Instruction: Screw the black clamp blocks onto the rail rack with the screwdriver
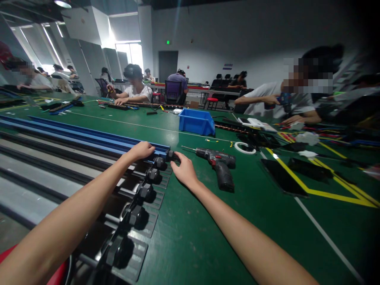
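Note:
My left hand (141, 151) lies curled over the near end of a long blue rail (89, 136) that runs off to the left. My right hand (184, 170) reaches in from the right, and its fingers touch a small black part (172, 155) at the rail's end. Its fingertips are hidden behind that part. A row of black knobbed fittings (139, 194) on ribbed grey plates runs toward me below both hands. A cordless drill (218, 161) with a long bit lies on the green table (208, 237) just right of my right hand.
A blue bin (196, 121) stands behind the drill, with a white tape ring (244, 148) to its right. Black panels (283, 178) lie among yellow floor-style markings at right. Grey and black rails (35, 170) fill the left side. Other people sit working across the table.

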The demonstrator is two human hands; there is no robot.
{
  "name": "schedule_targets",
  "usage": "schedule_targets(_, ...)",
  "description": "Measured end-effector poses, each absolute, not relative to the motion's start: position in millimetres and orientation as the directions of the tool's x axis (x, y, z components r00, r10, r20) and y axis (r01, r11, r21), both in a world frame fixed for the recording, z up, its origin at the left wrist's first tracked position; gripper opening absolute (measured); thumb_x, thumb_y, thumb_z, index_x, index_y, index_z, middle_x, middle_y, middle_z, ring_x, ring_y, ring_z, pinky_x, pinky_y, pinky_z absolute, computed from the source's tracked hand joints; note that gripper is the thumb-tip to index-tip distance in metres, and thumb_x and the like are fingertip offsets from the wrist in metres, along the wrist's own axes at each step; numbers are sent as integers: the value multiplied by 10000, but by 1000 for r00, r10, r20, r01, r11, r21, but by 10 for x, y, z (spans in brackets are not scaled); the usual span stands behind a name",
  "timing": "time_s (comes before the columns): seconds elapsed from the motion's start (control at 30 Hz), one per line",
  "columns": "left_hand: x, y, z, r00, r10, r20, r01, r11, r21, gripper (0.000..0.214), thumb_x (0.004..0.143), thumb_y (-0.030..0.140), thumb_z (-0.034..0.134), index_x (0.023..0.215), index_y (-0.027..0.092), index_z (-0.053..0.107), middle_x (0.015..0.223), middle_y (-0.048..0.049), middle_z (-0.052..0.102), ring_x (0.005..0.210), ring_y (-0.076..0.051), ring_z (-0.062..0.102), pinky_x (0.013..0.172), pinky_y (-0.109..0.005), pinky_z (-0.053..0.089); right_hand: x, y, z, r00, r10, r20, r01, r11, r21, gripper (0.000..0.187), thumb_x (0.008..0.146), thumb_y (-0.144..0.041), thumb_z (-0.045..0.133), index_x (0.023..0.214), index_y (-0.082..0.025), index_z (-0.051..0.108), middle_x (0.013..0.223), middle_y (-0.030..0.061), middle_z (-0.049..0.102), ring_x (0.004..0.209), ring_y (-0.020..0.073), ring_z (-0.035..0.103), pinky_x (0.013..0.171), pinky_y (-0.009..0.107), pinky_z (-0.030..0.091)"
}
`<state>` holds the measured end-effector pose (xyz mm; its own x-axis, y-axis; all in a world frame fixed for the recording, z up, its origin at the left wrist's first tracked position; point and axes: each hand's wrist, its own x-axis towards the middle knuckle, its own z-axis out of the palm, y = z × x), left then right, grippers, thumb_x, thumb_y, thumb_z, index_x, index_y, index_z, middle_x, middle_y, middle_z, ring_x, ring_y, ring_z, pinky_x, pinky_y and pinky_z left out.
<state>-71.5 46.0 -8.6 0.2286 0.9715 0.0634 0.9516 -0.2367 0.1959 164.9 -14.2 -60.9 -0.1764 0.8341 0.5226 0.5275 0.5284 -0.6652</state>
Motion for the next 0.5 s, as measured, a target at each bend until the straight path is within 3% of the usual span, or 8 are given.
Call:
schedule_targets(0.3, -694, 456, -83, 186, 980, 72, 965, -196, 176, 467, 885, 439, 371, 689, 161, 692, 709, -132, 688, 710, -242, 643, 650, -294, 415, 1674, -164, -580, -245, 820, 517, 499, 564, -659, 447, 812, -165, 581, 1256, -147, 632, 1255, 105, 662, 1128, 236, 639, 1031, 364, 478)
schedule_targets(0.5, -707, 458, -89, 82, 995, 65, 980, -92, 176, 430, 870, 420, 403, 711, 165, 711, 774, -161, 710, 776, -266, 666, 684, -299, 440, 1668, -139, -612, -337, 800, 496, 501, 598, -625, 539, 830, -196, 601, 1363, -135, 548, 1387, 126, 568, 1268, 238, 552, 1113, 393, 400)
